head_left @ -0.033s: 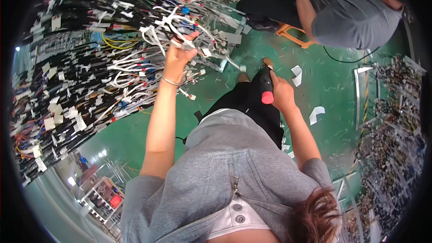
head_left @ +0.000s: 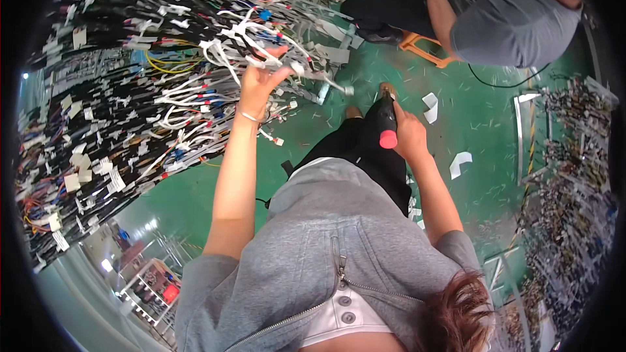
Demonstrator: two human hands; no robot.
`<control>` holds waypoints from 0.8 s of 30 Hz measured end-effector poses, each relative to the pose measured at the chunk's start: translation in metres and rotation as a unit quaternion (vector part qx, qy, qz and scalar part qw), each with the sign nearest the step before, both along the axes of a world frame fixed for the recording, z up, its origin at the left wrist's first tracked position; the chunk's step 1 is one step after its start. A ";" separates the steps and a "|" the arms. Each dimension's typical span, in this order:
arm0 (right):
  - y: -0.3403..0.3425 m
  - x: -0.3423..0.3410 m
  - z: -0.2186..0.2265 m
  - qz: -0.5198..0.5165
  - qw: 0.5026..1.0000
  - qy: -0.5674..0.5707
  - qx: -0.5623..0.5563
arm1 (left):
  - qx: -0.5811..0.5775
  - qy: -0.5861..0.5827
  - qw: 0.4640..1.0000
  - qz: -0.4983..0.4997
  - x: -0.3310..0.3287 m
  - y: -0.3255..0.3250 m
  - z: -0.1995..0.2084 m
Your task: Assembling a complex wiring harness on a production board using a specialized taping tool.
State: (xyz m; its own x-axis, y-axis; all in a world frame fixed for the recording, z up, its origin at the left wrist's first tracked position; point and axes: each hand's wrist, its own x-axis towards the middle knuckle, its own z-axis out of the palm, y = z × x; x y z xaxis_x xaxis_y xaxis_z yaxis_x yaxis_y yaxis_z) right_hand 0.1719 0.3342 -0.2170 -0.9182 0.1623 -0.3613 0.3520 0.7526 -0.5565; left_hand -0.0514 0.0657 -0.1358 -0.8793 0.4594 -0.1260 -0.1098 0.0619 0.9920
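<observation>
At the free ends of a thick mass of wire harnesses, my left hand is raised with its fingers round white cables. The thumb lies across from the fingers, beside a small white piece on the cable; the palm side is partly covered. White branches with red and blue bits fan out above the hand. My right hand is closed round a black hand tool with a red end cap. The tool is over my right leg, well apart from the harnesses; its exact kind cannot be made out.
A person in a grey shirt is at the upper right, by an orange stool. White paper scraps and clippings lie on the green floor. More hanging harnesses line the right side; a shelf stands lower left.
My left thumb and the small white piece beside it have shifted slightly. My right hand with the tool stays nearly in place.
</observation>
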 end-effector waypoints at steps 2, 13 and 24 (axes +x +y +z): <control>0.000 0.013 -0.020 -0.054 0.998 0.043 -0.012 | -0.007 -0.049 0.998 0.037 -0.010 0.023 -0.009; 0.007 0.063 0.002 -0.187 0.964 0.066 -0.178 | -0.136 0.094 0.985 -0.037 0.004 0.077 0.001; 0.014 0.103 -0.009 -0.330 0.900 0.022 -0.284 | -0.145 0.112 0.982 0.040 0.024 0.065 -0.069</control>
